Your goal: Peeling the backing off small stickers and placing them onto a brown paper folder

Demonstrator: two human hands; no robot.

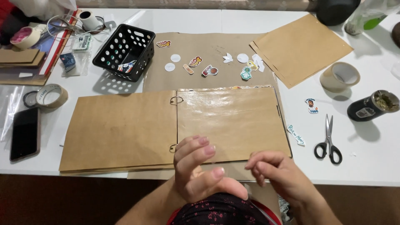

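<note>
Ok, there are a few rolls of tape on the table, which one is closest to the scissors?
The wide tan tape roll on the right side of the table, just above the scissors. The other rolls, the pale roll and the pink-topped roll, lie far left.

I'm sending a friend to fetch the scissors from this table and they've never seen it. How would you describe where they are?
Start at the open brown-paper ring binder in the middle of the white table. Go past its right edge, toward the near side. The scissors lie there closed, points away, just below a dark cylindrical container: the only thing with black loop handles and metal blades.
</note>
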